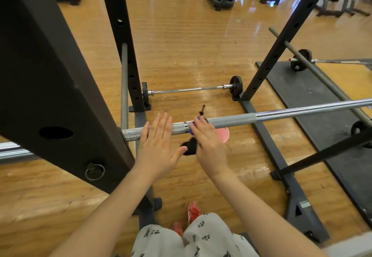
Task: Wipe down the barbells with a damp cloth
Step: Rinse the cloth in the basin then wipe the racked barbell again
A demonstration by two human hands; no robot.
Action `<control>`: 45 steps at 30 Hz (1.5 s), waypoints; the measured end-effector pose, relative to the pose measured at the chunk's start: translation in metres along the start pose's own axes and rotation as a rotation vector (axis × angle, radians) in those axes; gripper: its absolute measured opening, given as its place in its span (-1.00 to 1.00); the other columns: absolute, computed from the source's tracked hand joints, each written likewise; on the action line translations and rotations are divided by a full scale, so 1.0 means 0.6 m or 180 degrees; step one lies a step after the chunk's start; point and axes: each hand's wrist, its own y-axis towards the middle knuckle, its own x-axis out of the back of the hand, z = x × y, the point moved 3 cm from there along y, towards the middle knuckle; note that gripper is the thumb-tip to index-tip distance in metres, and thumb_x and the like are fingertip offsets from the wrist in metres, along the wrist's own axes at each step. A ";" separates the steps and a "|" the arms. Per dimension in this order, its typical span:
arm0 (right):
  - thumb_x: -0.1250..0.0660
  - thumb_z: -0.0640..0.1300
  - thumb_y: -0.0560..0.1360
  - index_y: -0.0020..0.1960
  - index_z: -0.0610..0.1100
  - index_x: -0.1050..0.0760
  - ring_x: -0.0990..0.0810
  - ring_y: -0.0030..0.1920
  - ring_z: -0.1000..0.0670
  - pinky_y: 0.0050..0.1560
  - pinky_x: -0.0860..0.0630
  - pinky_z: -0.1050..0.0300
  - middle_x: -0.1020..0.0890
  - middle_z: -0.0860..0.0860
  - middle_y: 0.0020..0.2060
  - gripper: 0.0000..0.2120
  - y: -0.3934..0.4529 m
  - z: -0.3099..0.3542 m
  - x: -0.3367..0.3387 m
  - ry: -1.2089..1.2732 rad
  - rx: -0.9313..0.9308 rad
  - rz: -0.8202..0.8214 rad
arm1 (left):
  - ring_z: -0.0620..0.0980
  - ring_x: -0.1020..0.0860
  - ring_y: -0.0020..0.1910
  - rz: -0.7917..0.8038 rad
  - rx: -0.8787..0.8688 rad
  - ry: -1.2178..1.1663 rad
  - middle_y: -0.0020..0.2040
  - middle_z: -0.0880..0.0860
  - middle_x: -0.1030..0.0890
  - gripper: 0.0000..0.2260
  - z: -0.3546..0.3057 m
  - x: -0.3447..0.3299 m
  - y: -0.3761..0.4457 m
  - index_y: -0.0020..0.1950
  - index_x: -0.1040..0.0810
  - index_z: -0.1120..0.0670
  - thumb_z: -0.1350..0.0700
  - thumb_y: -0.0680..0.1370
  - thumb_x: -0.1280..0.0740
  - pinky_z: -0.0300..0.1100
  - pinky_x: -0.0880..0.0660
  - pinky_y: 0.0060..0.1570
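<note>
Both bare hands reach to the racked barbell point(231, 121): left hand point(156, 146) flat, fingers straight, holding nothing; right hand point(209, 144) presses a black cloth point(190, 146) against the bar with extended fingers, beside the power rack's upright point(50, 75).
</note>
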 end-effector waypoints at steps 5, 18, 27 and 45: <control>-0.33 -0.43 0.41 0.20 -0.29 -0.55 -0.47 0.28 -0.13 0.41 -0.23 0.02 -0.55 -0.18 0.22 -0.65 -0.014 -0.059 0.029 -0.0228 0.0275 0.0060 | -0.09 0.33 0.46 0.0075 -0.0003 0.0005 0.53 0.02 0.24 -0.12 -0.002 0.006 -0.002 0.54 0.22 0.12 -0.43 0.38 0.41 -0.15 0.49 0.35; -0.29 -0.37 0.44 0.16 -0.32 -0.57 -0.47 0.26 -0.13 0.31 -0.35 -0.05 -0.58 -0.21 0.18 -0.70 0.004 -0.013 0.000 -0.0015 0.0373 0.0009 | -0.09 0.42 0.41 0.0110 0.0174 0.0202 0.57 0.06 0.25 -0.12 -0.007 0.003 0.002 0.55 0.27 0.13 -0.36 0.36 0.42 -0.07 0.47 0.35; -0.29 -0.48 0.40 0.13 -0.36 -0.57 -0.54 0.19 -0.26 0.31 -0.33 -0.22 -0.60 -0.24 0.12 -0.69 -0.002 -0.128 0.071 -0.0361 -0.0710 -0.0482 | -0.02 0.32 0.48 0.0134 0.0123 0.0129 0.49 0.04 0.29 -0.10 -0.005 -0.001 0.003 0.49 0.28 0.14 -0.44 0.33 0.54 -0.01 0.38 0.42; -0.18 -0.40 0.41 0.12 -0.37 -0.57 -0.54 0.19 -0.31 0.38 -0.24 -0.08 -0.59 -0.26 0.13 -0.67 -0.006 -0.180 0.096 -0.0404 -0.1015 -0.0612 | 0.13 -0.08 0.51 0.0078 0.0417 0.0385 0.51 0.21 -0.18 -0.13 -0.028 -0.005 0.009 0.50 -0.16 0.30 -0.35 0.53 0.35 0.08 0.13 0.42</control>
